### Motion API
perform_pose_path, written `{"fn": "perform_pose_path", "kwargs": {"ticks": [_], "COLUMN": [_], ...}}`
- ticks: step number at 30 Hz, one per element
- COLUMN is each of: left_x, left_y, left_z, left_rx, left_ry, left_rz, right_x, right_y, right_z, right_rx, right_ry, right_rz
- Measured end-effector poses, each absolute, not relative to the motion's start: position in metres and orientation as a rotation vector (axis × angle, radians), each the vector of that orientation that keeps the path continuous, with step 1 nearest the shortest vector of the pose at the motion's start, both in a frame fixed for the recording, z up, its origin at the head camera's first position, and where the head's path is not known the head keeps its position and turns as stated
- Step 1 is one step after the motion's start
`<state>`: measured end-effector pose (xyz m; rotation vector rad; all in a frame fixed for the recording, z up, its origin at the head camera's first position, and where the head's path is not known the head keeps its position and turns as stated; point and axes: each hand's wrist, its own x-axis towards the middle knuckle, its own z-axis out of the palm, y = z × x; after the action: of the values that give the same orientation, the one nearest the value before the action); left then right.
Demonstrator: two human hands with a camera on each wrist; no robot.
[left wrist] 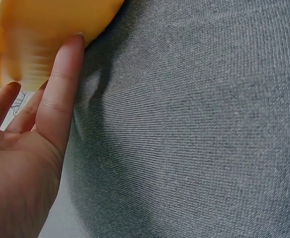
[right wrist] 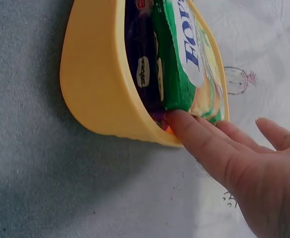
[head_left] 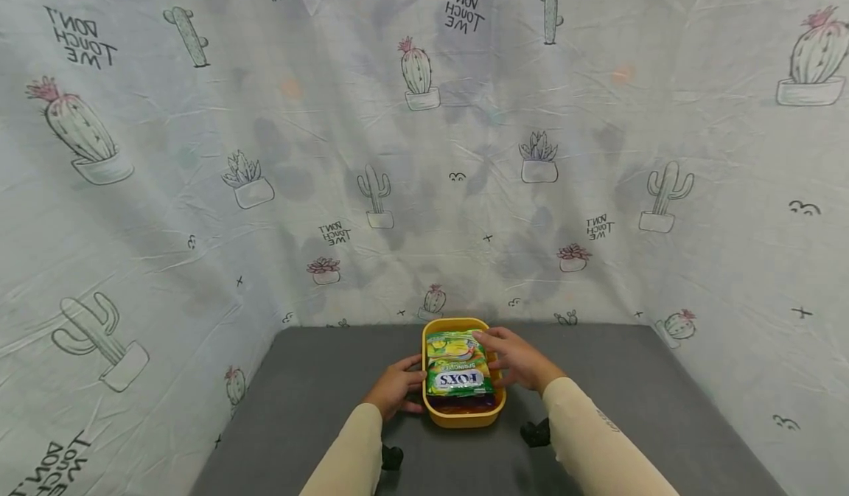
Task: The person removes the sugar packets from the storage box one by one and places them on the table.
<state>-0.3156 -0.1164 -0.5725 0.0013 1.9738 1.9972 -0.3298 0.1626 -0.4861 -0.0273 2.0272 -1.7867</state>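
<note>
A yellow plastic bin (head_left: 464, 420) stands on the grey table with packets inside. On top lies a green and yellow Fox's candy bag (head_left: 458, 363), its printing upside down in the head view. A dark purple packet (right wrist: 143, 74) shows beneath it in the right wrist view. My left hand (head_left: 396, 388) rests against the bin's left side, fingers extended and fingertips on the wall. Over the right rim reaches my right hand (head_left: 517, 360), its fingers nearly straight and touching the edge of the candy bag.
The grey tabletop (head_left: 318, 407) runs back to a white curtain (head_left: 458, 135) printed with cacti, which encloses the back and both sides. The bin sits near the back edge. Dark wrist-camera parts (head_left: 536, 432) stick out beneath the right sleeve.
</note>
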Motion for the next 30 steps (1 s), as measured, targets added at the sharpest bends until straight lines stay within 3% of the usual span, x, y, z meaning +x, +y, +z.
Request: {"fn": "perform_pose_path", "kwargs": {"ticks": [30], "left_x": [-0.315], "left_y": [-0.118], "left_z": [-0.578], "left_rx": [0.015], "left_ry": [1.928], "left_rz": [2.012], "right_x": [-0.334], "right_y": [0.159], "right_z": [-0.498], "right_rx": [-0.080], "right_ry": [2.071], "right_rz": [-1.726]}}
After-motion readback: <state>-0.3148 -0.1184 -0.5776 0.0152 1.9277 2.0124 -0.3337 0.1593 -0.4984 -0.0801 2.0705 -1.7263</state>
